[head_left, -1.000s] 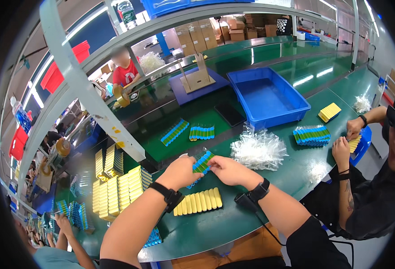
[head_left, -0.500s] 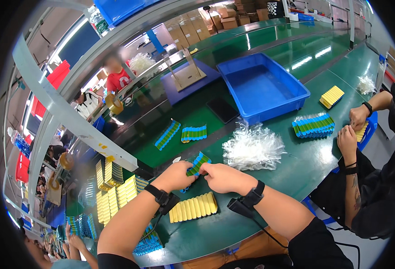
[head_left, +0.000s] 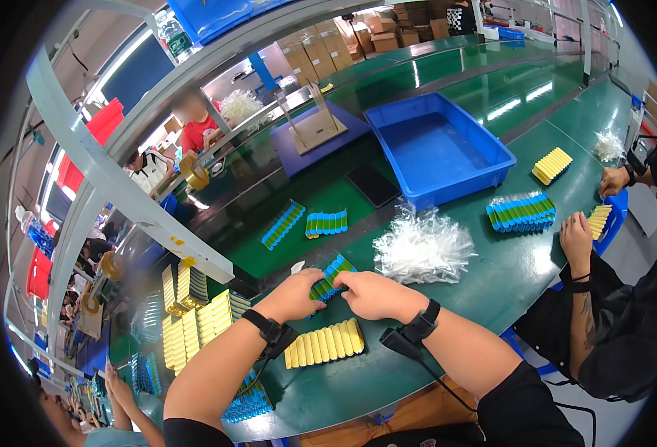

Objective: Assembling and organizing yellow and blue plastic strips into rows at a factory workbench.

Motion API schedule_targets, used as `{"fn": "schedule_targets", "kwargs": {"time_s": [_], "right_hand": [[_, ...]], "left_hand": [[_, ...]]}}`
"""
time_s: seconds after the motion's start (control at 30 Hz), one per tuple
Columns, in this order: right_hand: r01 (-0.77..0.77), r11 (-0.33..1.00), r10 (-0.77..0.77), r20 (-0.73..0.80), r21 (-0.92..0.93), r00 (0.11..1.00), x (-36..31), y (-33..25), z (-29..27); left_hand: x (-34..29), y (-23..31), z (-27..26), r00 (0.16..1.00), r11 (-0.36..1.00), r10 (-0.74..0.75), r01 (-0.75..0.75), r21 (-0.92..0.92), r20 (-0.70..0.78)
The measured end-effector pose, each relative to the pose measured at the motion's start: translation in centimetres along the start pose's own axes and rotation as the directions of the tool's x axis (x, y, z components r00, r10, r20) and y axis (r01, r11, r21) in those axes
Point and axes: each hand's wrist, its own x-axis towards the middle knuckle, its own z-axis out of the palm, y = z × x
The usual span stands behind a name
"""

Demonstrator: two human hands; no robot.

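Note:
Both hands grip a row of joined blue-and-green tube-like pieces (head_left: 333, 274). My left hand (head_left: 295, 295) has its fingers closed on the lower left side of the row. My right hand (head_left: 379, 295) pinches the right side, thumb and index finger close together. The fingers partly cover the row. Just below my hands a yellow ridged row (head_left: 324, 344) lies on the green table. Ahead lie two more blue-and-green rows, one slanted (head_left: 283, 225) and one nearly level (head_left: 327, 223). A heap of clear plastic sleeves (head_left: 425, 246) is beside my right hand.
Stacked yellow rows (head_left: 194, 331) stand left of my left forearm, near a grey metal post (head_left: 142, 201). Ahead are a blue tray (head_left: 440, 149) and a flat black object (head_left: 373, 185). A bagged blue-and-green stack (head_left: 522, 212) lies near a co-worker's hand (head_left: 576, 237) at right.
My left fingers have shifted slightly along the blue-and-green row, and more of it shows between my hands. At right, one of the co-worker's hands has moved away from the other.

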Motion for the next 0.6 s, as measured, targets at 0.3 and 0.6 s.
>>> {"fn": "schedule_targets", "kwargs": {"time_s": [0.3, 0.6], "right_hand": [[0.068, 0.997, -0.071, 0.168, 0.022, 0.983, 0.1, 0.2, 0.9], [-0.028, 0.989, 0.05, 0.154, -0.142, 0.987, 1.8, 0.5, 1.4]], "left_hand": [[0.6, -1.0, -1.5, 0.977, 0.97, -0.161, 0.182, -0.159, 0.136], [3.6, -4.3, -8.2, 0.868, 0.872, -0.431, 0.331, -0.36, -0.247]]}}
